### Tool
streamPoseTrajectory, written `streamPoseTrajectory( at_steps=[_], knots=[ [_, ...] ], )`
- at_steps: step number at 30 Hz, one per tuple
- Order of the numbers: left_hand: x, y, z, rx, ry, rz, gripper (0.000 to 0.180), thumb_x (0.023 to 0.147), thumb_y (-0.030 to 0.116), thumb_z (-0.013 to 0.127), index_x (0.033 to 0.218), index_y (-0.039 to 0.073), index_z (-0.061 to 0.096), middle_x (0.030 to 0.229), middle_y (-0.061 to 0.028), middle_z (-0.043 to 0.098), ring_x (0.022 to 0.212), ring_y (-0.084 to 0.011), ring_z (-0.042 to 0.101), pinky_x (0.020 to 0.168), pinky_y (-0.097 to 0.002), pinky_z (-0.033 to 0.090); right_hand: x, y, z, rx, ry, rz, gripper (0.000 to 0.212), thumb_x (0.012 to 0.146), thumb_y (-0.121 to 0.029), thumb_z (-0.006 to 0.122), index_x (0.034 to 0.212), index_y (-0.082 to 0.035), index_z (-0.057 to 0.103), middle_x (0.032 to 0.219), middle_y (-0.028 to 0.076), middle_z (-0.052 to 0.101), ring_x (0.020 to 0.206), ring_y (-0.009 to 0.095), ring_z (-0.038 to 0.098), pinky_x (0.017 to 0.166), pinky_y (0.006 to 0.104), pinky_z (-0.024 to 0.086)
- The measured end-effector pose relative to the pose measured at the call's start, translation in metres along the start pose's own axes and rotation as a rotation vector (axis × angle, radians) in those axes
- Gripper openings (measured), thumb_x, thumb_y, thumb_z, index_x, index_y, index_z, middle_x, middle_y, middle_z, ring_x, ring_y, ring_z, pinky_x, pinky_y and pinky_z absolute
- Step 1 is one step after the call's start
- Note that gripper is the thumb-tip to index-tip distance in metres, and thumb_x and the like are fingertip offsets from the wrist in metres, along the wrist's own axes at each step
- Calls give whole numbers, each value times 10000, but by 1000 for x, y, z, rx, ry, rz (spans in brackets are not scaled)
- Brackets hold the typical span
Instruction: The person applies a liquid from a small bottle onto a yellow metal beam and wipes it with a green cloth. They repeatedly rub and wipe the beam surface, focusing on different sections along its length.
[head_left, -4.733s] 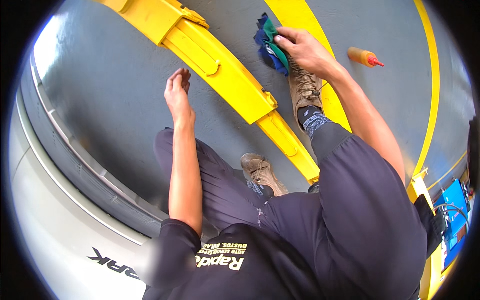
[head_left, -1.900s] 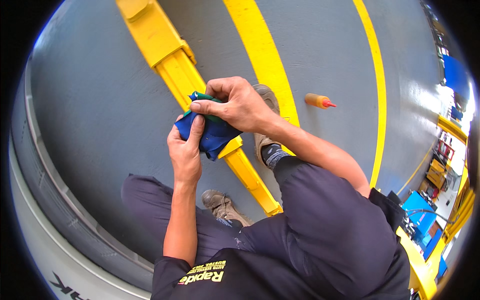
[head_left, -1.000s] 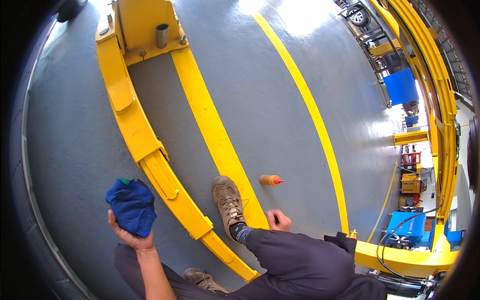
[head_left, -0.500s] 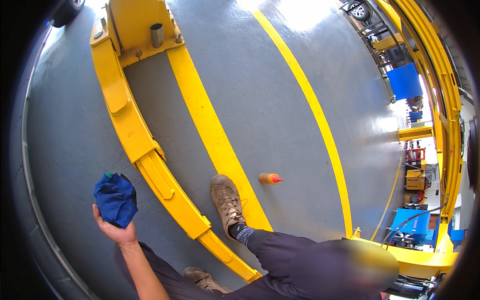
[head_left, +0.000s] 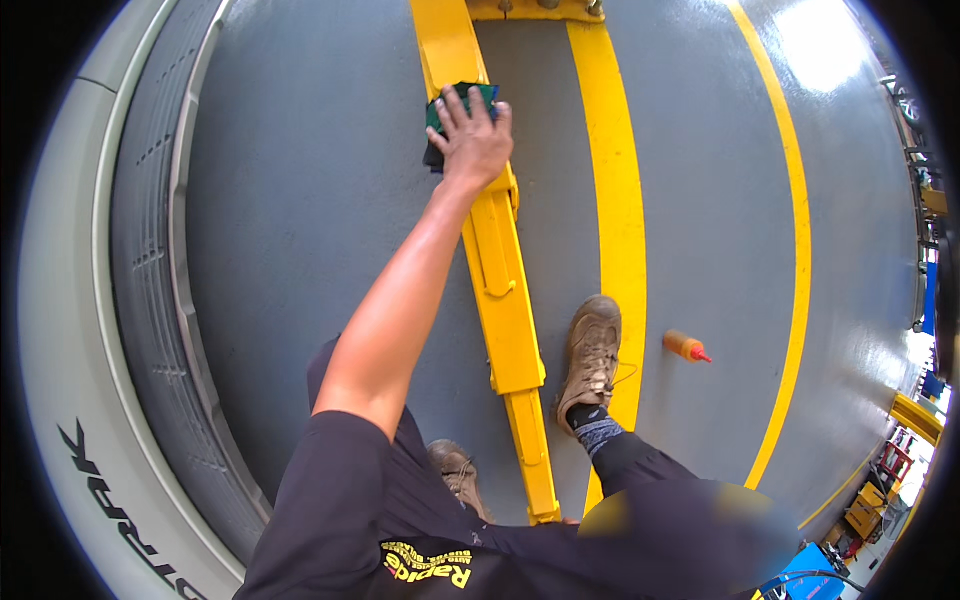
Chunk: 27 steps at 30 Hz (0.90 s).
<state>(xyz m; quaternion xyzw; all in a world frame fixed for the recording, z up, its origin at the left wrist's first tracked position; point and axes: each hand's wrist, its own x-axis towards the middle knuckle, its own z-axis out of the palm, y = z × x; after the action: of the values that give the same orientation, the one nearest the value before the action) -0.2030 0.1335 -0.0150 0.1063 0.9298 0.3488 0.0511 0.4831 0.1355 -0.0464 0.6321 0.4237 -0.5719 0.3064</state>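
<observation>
A folded cloth point(head_left: 434, 118), dark green and black with a blue edge, lies on top of a yellow lift arm point(head_left: 515, 350). My left hand point(head_left: 476, 140) is over the cloth, fingers spread and bent a little, pressing it against the metal and holding it there. The hand covers much of the cloth. The lift arm runs from the far side toward me, between my two brown shoes. My right hand does not show.
An orange bottle with a red nozzle point(head_left: 686, 347) lies on the grey floor, right of my shoe point(head_left: 594, 345). A pale vehicle body point(head_left: 70, 300) with a dark step runs along the left. Yellow lines point(head_left: 622, 200) mark the floor. Shop equipment stands at the far right.
My left hand has moved forward and right, bringing the cloth from the air left of the lift arm down onto it. The view has shifted left, showing more of the vehicle.
</observation>
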Motion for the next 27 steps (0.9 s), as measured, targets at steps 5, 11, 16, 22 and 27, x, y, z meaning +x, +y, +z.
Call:
streamPoseTrajectory(
  at_steps=[5,11,16,22,27],
  knots=[
    [-7,-71,7,436,145,337,812,1161,645,338,1765,104,388,1878,-183,232,1718,-492,171,1324,-789,102,-17,43,-19,-7,-79,125,470,1111,-469,610,1220,-42,771,969,87,791,805,207,742,705,429,566],
    [17,-48,-3,465,-42,451,690,1214,510,299,1781,122,363,1886,-143,248,1753,-350,172,1381,-689,122,-26,48,-3,102,-56,161,510,1117,-506,588,1252,-49,770,1000,80,800,831,205,754,717,435,569],
    [21,-75,-15,392,-106,593,644,1194,404,365,1783,143,352,1887,-130,240,1757,-321,174,1409,-591,125,-21,6,18,27,-37,63,586,1131,-551,494,1359,-66,729,1165,73,792,957,195,757,792,423,578],
    [22,-54,-1,399,-168,563,665,1171,368,411,1798,166,318,1895,-111,223,1761,-311,148,1414,-571,105,8,-80,69,362,176,-405,616,1165,-527,480,1475,-28,665,1410,29,706,1244,137,660,1005,346,530],
    [16,-70,-24,422,-159,523,669,1169,360,427,1803,185,310,1892,-102,232,1758,-310,160,1413,-573,103,-40,-171,102,355,114,-437,442,1183,-324,465,1216,43,710,1067,90,690,1032,258,624,984,390,480]
  ],
)
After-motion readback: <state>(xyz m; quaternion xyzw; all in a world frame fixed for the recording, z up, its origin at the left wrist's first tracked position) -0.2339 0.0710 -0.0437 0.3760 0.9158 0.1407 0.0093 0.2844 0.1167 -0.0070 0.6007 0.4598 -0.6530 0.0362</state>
